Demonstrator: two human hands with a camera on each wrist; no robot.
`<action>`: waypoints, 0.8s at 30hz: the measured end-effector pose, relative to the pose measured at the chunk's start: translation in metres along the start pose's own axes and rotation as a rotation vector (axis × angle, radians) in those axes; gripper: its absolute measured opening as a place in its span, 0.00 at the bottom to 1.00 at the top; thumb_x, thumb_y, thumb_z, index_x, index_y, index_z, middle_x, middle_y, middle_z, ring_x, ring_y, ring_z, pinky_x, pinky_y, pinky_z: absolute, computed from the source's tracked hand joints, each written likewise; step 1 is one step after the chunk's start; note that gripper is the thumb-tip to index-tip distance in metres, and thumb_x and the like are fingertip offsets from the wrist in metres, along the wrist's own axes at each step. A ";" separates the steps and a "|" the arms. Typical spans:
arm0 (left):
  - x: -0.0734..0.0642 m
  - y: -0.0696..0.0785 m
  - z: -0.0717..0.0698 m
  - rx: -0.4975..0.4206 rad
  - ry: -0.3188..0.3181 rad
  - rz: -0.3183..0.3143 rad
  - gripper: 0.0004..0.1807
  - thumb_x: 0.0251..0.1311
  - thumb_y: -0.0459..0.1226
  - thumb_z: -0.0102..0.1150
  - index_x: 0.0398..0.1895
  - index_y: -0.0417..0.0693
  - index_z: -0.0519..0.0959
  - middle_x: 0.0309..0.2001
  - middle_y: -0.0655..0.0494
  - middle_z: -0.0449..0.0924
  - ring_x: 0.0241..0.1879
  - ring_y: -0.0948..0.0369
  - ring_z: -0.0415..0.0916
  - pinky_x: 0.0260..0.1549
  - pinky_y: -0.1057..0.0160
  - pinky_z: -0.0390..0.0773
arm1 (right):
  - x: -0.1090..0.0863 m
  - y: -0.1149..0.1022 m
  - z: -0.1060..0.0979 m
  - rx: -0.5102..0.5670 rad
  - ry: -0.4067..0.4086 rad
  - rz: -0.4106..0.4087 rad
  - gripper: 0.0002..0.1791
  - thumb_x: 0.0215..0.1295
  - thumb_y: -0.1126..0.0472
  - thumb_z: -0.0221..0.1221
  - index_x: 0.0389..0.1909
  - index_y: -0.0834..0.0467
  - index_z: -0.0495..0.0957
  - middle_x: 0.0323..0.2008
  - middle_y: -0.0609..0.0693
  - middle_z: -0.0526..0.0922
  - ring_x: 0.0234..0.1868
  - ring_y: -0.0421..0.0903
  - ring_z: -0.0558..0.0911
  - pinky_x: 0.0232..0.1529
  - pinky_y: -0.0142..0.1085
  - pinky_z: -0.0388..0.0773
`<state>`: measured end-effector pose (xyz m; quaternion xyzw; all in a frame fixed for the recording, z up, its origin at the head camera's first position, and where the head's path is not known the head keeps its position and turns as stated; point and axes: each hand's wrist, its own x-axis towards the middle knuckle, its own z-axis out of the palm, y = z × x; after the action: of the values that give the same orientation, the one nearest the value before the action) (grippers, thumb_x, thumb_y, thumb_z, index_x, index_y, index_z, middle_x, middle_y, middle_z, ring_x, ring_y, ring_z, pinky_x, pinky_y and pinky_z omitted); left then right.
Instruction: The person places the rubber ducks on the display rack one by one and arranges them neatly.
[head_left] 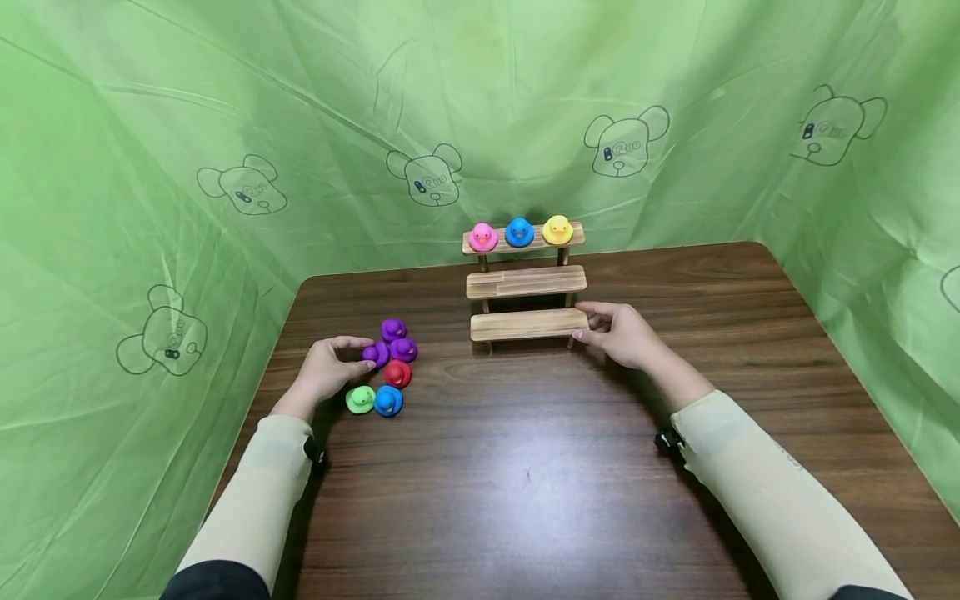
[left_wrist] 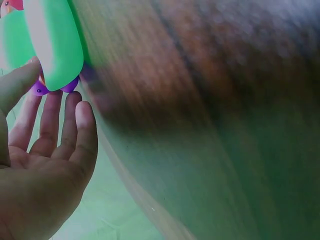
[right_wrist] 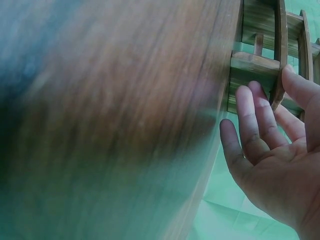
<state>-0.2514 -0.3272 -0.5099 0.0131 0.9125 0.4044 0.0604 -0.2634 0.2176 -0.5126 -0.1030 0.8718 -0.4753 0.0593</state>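
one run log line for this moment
left hand: at leftmost purple duck, grip unclear | right hand: holds bottom shelf | top shelf: pink duck, blue duck, yellow duck

Opens wide over brown table (head_left: 540,467) at lower centre of frame, between sleeves (head_left: 780,496). Tightens at centre left around six rubber ducks (head_left: 397,374), with left hand (head_left: 327,369) at leftmost purple duck (head_left: 375,355). Stops at upper centre against three-tier wooden shelf (head_left: 528,323), gripped at its right end by right hand (head_left: 621,333), backed by green curtain (head_left: 517,100). Lies free across both lower tiers (head_left: 525,282); blocked on top by three ducks (head_left: 519,233).
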 end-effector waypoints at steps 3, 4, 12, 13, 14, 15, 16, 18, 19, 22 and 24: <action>0.001 -0.001 0.000 0.008 0.005 0.009 0.22 0.60 0.41 0.78 0.57 0.48 0.87 0.59 0.45 0.84 0.64 0.46 0.75 0.63 0.46 0.73 | 0.000 0.000 0.000 0.000 0.001 0.000 0.32 0.68 0.56 0.72 0.70 0.58 0.77 0.44 0.58 0.86 0.38 0.51 0.84 0.31 0.37 0.84; 0.001 -0.002 0.001 0.011 0.009 0.014 0.22 0.60 0.41 0.78 0.57 0.48 0.87 0.59 0.45 0.84 0.65 0.46 0.75 0.64 0.46 0.73 | 0.000 0.000 0.000 0.000 0.001 0.001 0.32 0.68 0.56 0.72 0.70 0.58 0.77 0.44 0.59 0.86 0.38 0.51 0.84 0.31 0.37 0.84; -0.002 -0.001 0.001 0.019 0.045 0.034 0.20 0.63 0.41 0.76 0.58 0.50 0.87 0.60 0.45 0.84 0.65 0.46 0.75 0.65 0.44 0.73 | 0.000 -0.001 0.000 -0.006 0.004 -0.012 0.32 0.67 0.57 0.72 0.70 0.59 0.77 0.44 0.59 0.87 0.39 0.51 0.85 0.34 0.36 0.84; -0.003 0.000 0.000 0.017 0.050 0.036 0.20 0.63 0.42 0.75 0.58 0.50 0.87 0.59 0.45 0.84 0.65 0.46 0.75 0.64 0.44 0.73 | -0.001 -0.001 0.000 -0.007 0.004 -0.012 0.32 0.67 0.57 0.72 0.70 0.59 0.77 0.44 0.59 0.87 0.39 0.51 0.85 0.34 0.36 0.84; -0.004 0.000 0.000 0.011 0.054 0.037 0.20 0.63 0.41 0.75 0.59 0.50 0.86 0.59 0.45 0.84 0.64 0.47 0.75 0.63 0.45 0.74 | -0.001 -0.001 0.000 -0.005 0.004 -0.011 0.32 0.67 0.57 0.72 0.70 0.59 0.77 0.44 0.59 0.87 0.39 0.51 0.85 0.34 0.36 0.84; -0.004 0.001 0.000 0.004 0.059 0.037 0.20 0.64 0.41 0.75 0.59 0.50 0.86 0.59 0.46 0.84 0.64 0.47 0.76 0.62 0.46 0.75 | 0.000 -0.001 0.000 -0.005 0.004 -0.010 0.32 0.68 0.57 0.72 0.70 0.59 0.77 0.44 0.59 0.87 0.39 0.51 0.85 0.35 0.36 0.84; -0.005 0.001 0.000 -0.001 0.066 0.038 0.20 0.64 0.41 0.75 0.59 0.51 0.86 0.58 0.47 0.85 0.63 0.48 0.77 0.61 0.47 0.76 | 0.000 -0.001 0.000 -0.006 0.004 -0.008 0.31 0.68 0.57 0.72 0.70 0.59 0.77 0.45 0.58 0.87 0.39 0.51 0.85 0.35 0.36 0.84; -0.005 0.002 0.000 -0.014 0.080 0.043 0.20 0.64 0.41 0.74 0.59 0.51 0.86 0.57 0.48 0.85 0.62 0.49 0.78 0.58 0.53 0.77 | 0.000 -0.001 0.001 -0.007 0.003 -0.004 0.31 0.68 0.57 0.72 0.70 0.59 0.77 0.44 0.58 0.87 0.39 0.51 0.84 0.35 0.36 0.84; -0.005 0.002 0.001 -0.025 0.091 0.046 0.20 0.64 0.40 0.75 0.59 0.51 0.86 0.57 0.48 0.86 0.61 0.49 0.79 0.56 0.56 0.78 | 0.001 0.000 0.001 -0.008 0.003 -0.003 0.32 0.68 0.57 0.72 0.70 0.59 0.76 0.44 0.58 0.87 0.39 0.51 0.84 0.35 0.36 0.84; -0.004 0.004 0.002 -0.054 0.119 0.069 0.20 0.64 0.40 0.75 0.59 0.50 0.86 0.55 0.48 0.86 0.59 0.48 0.80 0.50 0.66 0.79 | 0.001 0.000 0.001 -0.007 0.003 -0.003 0.32 0.68 0.57 0.72 0.70 0.60 0.76 0.44 0.58 0.87 0.39 0.50 0.84 0.34 0.35 0.84; -0.003 0.005 0.003 -0.081 0.144 0.089 0.20 0.64 0.40 0.75 0.58 0.48 0.86 0.54 0.47 0.86 0.57 0.48 0.81 0.47 0.71 0.79 | 0.000 0.000 0.000 -0.006 0.005 -0.007 0.32 0.68 0.57 0.72 0.70 0.60 0.76 0.44 0.58 0.87 0.39 0.50 0.84 0.34 0.35 0.84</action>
<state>-0.2484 -0.3217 -0.5076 0.0220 0.8959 0.4431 -0.0229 -0.2637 0.2169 -0.5125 -0.1050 0.8730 -0.4730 0.0554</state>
